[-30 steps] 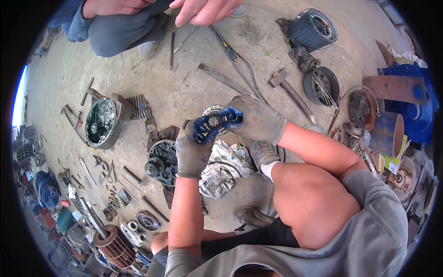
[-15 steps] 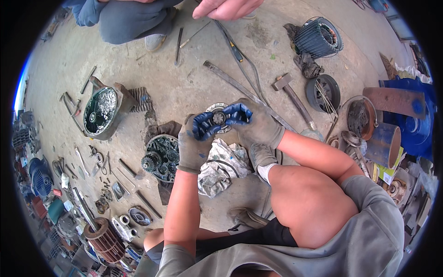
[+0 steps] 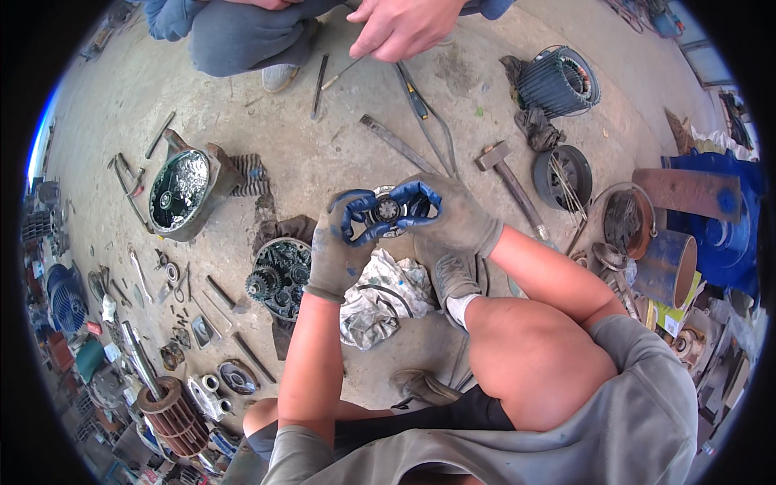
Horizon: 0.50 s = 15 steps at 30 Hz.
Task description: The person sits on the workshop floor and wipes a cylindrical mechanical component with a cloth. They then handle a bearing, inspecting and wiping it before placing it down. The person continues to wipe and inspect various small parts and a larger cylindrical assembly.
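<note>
Both my hands wear grey gloves with blue-coated fingers and meet in the middle of the view. Between their fingertips is a small, dark, round bearing (image 3: pixel 388 209). My left hand (image 3: pixel 335 250) pinches its left side, and my right hand (image 3: pixel 453 212) grips the right side with thumb and fingers. Behind the bearing, a larger silver ring (image 3: pixel 394 234) shows in part; whether it touches the bearing I cannot tell. Close to my left wrist sits an oily gear housing (image 3: pixel 281 279) with several dark gears. Below my hands lies a crumpled, stained white rag (image 3: pixel 386 303).
A co-worker's hand (image 3: pixel 404 28) reaches in at the top, beside a thin rod (image 3: pixel 339 74). A hammer (image 3: pixel 513 186), flat bar (image 3: pixel 400 145) and stator (image 3: pixel 559 81) lie to the right. At left stand an oily casing (image 3: pixel 182 190) and a ribbed rotor (image 3: pixel 172 416).
The co-worker's hand has come lower into view, toward the thin rod on the floor. My fingers have shifted slightly around the bearing, which stays between both hands.
</note>
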Available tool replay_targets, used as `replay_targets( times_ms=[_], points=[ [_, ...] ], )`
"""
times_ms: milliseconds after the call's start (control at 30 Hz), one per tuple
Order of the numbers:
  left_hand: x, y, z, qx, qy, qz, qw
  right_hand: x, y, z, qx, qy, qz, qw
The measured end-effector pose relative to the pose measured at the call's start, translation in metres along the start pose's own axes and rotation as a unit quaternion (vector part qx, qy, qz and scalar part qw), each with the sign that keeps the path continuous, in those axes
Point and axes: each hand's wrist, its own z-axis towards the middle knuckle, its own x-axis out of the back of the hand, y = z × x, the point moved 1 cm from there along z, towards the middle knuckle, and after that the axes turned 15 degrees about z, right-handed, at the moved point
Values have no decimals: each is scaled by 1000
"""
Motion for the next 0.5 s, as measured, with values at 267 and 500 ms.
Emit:
replay_targets(
  times_ms=[267, 500],
  points=[
    [5, 5, -6, -1, -18, 15, 1000, 1, -7, 11, 59, -94, -95, 989],
    [2, 4, -12, 4, -36, -22, 999, -3, -7, 6, 111, -79, -92, 986]
  ],
)
